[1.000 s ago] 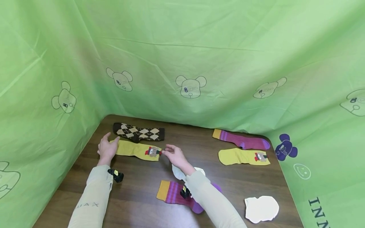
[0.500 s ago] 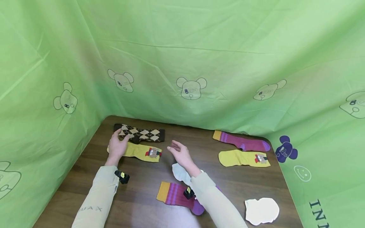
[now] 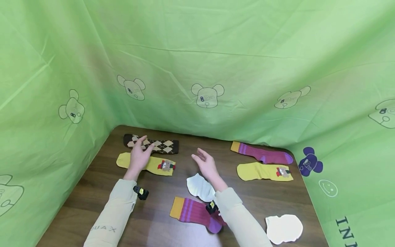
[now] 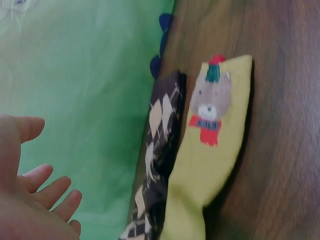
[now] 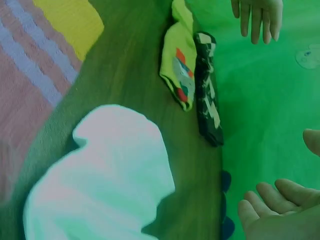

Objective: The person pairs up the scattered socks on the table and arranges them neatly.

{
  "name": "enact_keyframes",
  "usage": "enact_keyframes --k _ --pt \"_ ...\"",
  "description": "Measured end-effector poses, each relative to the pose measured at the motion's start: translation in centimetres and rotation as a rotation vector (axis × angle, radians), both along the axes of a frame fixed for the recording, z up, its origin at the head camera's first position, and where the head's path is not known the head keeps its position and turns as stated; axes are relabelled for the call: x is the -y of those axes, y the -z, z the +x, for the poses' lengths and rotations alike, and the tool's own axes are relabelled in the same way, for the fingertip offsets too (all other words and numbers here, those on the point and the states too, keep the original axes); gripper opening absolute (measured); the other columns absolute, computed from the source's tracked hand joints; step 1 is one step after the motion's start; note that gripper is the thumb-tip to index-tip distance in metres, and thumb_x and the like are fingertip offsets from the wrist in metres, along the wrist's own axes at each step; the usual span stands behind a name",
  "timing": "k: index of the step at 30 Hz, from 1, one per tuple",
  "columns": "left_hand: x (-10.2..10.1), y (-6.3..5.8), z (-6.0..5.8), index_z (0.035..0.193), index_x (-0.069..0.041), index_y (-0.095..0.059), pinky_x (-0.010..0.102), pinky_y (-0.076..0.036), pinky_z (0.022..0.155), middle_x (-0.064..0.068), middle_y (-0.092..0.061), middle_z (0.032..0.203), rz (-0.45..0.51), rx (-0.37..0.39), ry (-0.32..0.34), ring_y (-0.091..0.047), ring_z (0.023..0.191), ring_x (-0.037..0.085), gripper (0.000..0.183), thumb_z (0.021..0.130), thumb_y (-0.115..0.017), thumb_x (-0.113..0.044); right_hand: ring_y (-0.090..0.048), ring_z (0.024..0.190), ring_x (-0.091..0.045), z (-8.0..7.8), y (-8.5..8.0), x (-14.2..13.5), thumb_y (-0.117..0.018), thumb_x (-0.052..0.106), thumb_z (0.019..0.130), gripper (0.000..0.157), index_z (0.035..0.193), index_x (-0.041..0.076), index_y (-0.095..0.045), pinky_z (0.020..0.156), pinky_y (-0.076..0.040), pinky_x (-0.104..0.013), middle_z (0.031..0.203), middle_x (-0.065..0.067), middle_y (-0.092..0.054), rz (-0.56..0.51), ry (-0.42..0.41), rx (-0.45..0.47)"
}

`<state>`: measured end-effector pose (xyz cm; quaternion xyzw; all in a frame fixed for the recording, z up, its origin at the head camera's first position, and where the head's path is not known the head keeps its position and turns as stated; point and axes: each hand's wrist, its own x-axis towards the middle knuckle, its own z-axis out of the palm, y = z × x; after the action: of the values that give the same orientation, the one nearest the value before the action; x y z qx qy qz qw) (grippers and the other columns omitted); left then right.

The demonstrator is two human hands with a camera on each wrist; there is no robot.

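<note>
My left hand [image 3: 140, 156] hovers over the yellow bear sock [image 3: 124, 160] at the left of the table, its fingers relaxed and holding nothing. Just behind lies a brown argyle sock [image 3: 166, 146], partly covered by the fingers in the head view. In the left wrist view the hand [image 4: 37, 195] is apart from both socks. Near the table's middle, my right hand [image 3: 208, 168] is raised with loose fingers and nothing in it. Below it lie a white sock [image 3: 199, 187] and a purple striped sock [image 3: 197, 211] with an orange cuff, its toe end partly hidden by the right sleeve.
On the right lie another purple sock [image 3: 259, 153], a second yellow bear sock [image 3: 262, 171] and a second white sock [image 3: 284, 228]. A green printed curtain [image 3: 172, 116] encloses the brown wooden table [image 3: 148, 206] at the back and sides.
My left hand has left the yellow sock's end and moved right over it. The right hand has drawn away to the right from that sock's cuff, uncovering more of the white sock.
</note>
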<state>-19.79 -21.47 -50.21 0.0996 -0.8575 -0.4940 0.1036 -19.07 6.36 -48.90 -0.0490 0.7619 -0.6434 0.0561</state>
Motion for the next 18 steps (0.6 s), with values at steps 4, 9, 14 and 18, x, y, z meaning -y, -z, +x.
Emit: enact_keyframes --k 4,9,14,18 --pt "-1.2 -0.4 -0.1 0.144 -0.013 -0.034 0.051 -0.027 0.102 0.014 -0.036 0.143 -0.002 -0.015 0.022 -0.032 0.129 0.034 0.061 0.092 -0.057 -0.038 -0.043 0.123 -0.036 -1.1 1.7 -1.1 -0.065 0.023 0.089 0.057 0.135 -0.003 -0.045 0.102 -0.033 -0.04 0.134 -0.023 -0.046 -0.011 0.043 -0.005" --pt "-2.8 -0.7 0.1 0.145 -0.018 -0.033 0.052 -0.027 0.102 0.01 -0.034 0.145 0.025 0.005 0.07 -0.031 0.131 0.032 0.061 0.092 -0.057 -0.037 -0.045 0.123 -0.032 -1.5 2.6 -2.5 -0.065 0.027 0.089 0.056 0.135 0.001 -0.047 0.101 -0.034 -0.039 0.134 -0.019 -0.048 0.007 0.101 -0.023" --pt "-4.1 -0.7 0.1 0.144 -0.02 -0.034 0.05 -0.029 0.101 0.006 -0.035 0.144 0.016 0.0 0.1 -0.032 0.13 0.028 0.064 0.09 -0.055 -0.048 -0.044 0.123 -0.031 -1.7 2.5 -3.9 -0.065 0.029 0.089 0.058 0.136 0.001 -0.046 0.102 -0.034 -0.038 0.135 -0.018 -0.047 0.013 0.127 -0.016" --pt "-5.1 -0.7 0.1 0.144 -0.021 -0.035 0.05 -0.027 0.103 0.006 -0.036 0.144 0.009 -0.019 0.122 -0.032 0.131 0.029 0.066 0.088 -0.057 -0.051 -0.042 0.125 -0.032 -1.9 2.2 -5.2 -0.065 0.03 0.089 0.06 0.138 0.002 -0.043 0.103 -0.033 -0.038 0.138 -0.017 -0.044 0.022 0.124 -0.01"
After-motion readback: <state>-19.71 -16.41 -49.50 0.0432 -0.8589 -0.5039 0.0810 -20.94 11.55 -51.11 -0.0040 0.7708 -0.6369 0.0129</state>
